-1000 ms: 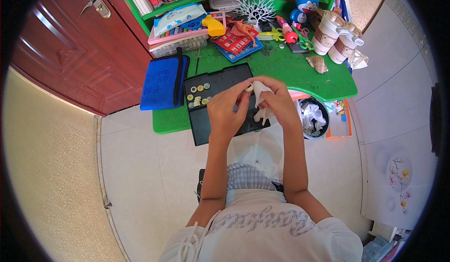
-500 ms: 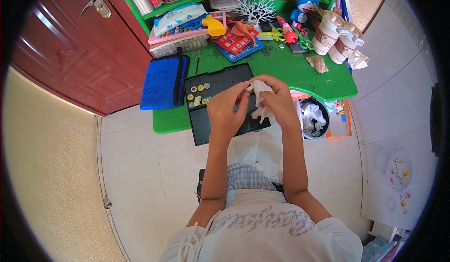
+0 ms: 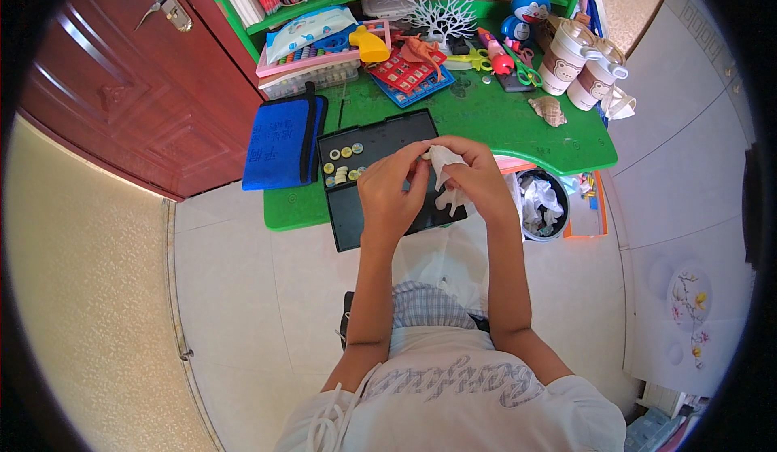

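Observation:
Above a dark open case (image 3: 348, 221), both my hands meet fingertip to fingertip. My left hand (image 3: 390, 189) is closed in a pinch on a small pale round disc (image 3: 426, 156), mostly covered by fingers and tissue. A crumpled white tissue (image 3: 447, 167) is gripped in my right hand (image 3: 479, 178), its top pressed against the disc and its loose end hanging below. Several small yellow-and-white discs (image 3: 346, 152) lie in the left side of the case, some flat and some leaning together.
A blue zip pouch (image 3: 279, 140) lies left of the case on the green desk (image 3: 486, 124). Behind are red and blue cards (image 3: 414, 80), a white tree ornament (image 3: 441, 16) and scissors (image 3: 524, 72). Two lidded cups (image 3: 564, 59) and a shell (image 3: 549, 111) stand right, above a bin (image 3: 542, 205).
The tissue in my right hand has shifted slightly over the disc, which shows less now. My left hand has stayed almost in place.

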`<state>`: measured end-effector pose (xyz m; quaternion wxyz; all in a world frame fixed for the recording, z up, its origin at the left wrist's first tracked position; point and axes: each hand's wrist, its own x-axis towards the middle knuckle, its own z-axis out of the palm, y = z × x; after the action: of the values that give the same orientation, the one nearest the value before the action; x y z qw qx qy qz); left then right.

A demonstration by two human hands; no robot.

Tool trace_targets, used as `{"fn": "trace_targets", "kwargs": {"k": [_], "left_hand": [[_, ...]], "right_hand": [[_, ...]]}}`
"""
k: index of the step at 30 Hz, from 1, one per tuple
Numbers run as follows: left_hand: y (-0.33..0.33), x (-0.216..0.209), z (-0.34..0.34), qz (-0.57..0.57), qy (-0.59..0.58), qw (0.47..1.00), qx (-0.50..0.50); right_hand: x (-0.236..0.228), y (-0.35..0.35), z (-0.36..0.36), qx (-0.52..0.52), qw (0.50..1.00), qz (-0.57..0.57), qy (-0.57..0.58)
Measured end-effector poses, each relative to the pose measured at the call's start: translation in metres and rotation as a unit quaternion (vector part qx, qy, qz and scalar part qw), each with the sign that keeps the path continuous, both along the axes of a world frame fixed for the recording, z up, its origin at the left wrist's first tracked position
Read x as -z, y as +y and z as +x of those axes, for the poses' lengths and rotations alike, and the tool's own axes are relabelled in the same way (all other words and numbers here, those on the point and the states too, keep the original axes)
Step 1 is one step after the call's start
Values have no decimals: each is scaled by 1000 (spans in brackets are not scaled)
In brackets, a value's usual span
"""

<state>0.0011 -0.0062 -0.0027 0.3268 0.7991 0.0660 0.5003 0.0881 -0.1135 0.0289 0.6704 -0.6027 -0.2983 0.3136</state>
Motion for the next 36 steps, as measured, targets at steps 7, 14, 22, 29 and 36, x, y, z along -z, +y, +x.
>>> {"fn": "trace_targets", "kwargs": {"k": [7, 14, 22, 29, 36], "left_hand": [[-1, -3, -1, 2, 8, 1000, 2], [-1, -4, -1, -3, 2, 1000, 8], [-1, -3, 0, -10, 3, 1000, 12], [-4, -7, 0, -17, 31, 999, 10], [-4, -6, 1, -19, 33, 999, 13]], "right_hand": [[0, 0, -1, 30, 999, 9, -9], [2, 0, 1, 21, 1000, 18, -3], [2, -1, 2, 16, 1000, 21, -1], [3, 0, 2, 33, 999, 15, -2], [0, 0, 2, 26, 999, 21, -28]]}}
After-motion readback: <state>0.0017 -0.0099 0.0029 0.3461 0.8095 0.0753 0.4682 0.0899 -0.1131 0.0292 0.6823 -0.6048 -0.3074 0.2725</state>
